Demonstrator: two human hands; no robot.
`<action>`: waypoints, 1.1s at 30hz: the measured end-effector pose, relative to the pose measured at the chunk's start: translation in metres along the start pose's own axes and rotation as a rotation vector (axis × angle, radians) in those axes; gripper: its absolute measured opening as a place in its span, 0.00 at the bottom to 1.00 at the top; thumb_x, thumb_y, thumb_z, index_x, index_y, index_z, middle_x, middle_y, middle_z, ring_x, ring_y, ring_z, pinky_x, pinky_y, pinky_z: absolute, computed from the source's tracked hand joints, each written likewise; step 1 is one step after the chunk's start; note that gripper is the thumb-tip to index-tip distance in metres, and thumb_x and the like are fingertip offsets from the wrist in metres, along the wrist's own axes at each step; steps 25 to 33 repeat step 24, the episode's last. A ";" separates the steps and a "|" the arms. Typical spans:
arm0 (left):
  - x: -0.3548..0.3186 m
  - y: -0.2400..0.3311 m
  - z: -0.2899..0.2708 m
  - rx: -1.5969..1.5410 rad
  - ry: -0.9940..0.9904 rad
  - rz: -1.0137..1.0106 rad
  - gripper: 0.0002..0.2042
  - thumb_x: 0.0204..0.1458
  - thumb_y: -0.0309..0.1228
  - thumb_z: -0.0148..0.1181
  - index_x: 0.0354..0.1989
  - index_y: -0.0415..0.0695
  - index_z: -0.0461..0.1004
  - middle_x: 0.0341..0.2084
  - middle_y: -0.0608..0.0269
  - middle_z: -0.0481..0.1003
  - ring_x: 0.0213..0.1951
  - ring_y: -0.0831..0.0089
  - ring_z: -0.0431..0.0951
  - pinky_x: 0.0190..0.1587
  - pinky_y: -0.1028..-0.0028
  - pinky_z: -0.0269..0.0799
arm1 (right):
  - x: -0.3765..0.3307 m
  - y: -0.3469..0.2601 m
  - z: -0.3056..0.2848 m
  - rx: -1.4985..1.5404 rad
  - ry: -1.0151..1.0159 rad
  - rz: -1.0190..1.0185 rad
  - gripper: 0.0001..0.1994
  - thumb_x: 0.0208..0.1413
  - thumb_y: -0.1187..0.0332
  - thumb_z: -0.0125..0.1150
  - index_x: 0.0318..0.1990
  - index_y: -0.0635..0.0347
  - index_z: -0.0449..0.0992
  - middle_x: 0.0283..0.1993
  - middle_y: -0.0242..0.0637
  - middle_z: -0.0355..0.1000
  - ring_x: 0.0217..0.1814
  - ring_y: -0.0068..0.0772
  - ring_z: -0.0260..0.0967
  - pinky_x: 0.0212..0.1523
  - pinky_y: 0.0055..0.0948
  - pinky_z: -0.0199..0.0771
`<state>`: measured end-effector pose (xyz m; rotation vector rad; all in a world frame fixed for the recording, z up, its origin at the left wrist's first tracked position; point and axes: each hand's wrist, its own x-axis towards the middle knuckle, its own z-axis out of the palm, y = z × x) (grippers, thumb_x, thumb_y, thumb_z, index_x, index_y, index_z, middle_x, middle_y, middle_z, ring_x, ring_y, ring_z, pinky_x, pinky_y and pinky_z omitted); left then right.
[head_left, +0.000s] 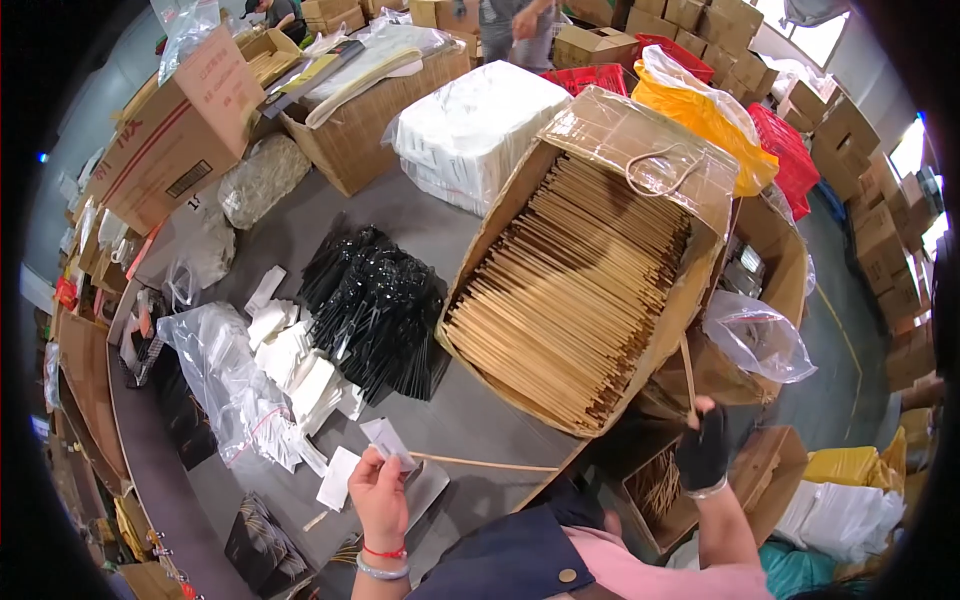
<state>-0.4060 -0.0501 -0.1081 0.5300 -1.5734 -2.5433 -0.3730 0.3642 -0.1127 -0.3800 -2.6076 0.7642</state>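
Low centre: left hand [378, 495] pinching a small white paper sleeve [388, 440], mouth open toward a wooden stick [480, 464] lying alongside. Lower right: gloved right hand [703, 450], fingers curled around 1 stick [688, 372], beside the tilted stick box [575, 290].

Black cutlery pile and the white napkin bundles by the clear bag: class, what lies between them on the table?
Nothing: in the head view the black cutlery pile directly borders the white napkin bundles, with no table surface showing between.
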 end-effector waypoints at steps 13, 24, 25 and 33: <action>-0.028 -0.015 0.008 -0.032 -0.023 0.000 0.04 0.55 0.16 0.55 0.33 0.38 0.73 0.32 0.68 0.73 0.35 0.79 0.75 0.42 0.77 0.73 | -0.024 -0.099 0.036 0.276 -0.410 -0.482 0.26 0.43 0.70 0.72 0.53 0.59 0.72 0.43 0.46 0.71 0.45 0.49 0.69 0.45 0.38 0.70; -0.069 0.016 -0.135 0.321 0.393 0.200 0.10 0.57 0.19 0.54 0.47 0.35 0.73 0.40 0.58 0.77 0.41 0.66 0.79 0.47 0.69 0.74 | 0.001 -0.175 0.147 0.395 -0.858 -0.427 0.16 0.64 0.59 0.50 0.47 0.63 0.74 0.43 0.49 0.74 0.45 0.53 0.72 0.47 0.39 0.72; -0.069 0.016 -0.135 0.321 0.393 0.200 0.10 0.57 0.19 0.54 0.47 0.35 0.73 0.40 0.58 0.77 0.41 0.66 0.79 0.47 0.69 0.74 | 0.001 -0.175 0.147 0.395 -0.858 -0.427 0.16 0.64 0.59 0.50 0.47 0.63 0.74 0.43 0.49 0.74 0.45 0.53 0.72 0.47 0.39 0.72; -0.069 0.016 -0.135 0.321 0.393 0.200 0.10 0.57 0.19 0.54 0.47 0.35 0.73 0.40 0.58 0.77 0.41 0.66 0.79 0.47 0.69 0.74 | 0.001 -0.175 0.147 0.395 -0.858 -0.427 0.16 0.64 0.59 0.50 0.47 0.63 0.74 0.43 0.49 0.74 0.45 0.53 0.72 0.47 0.39 0.72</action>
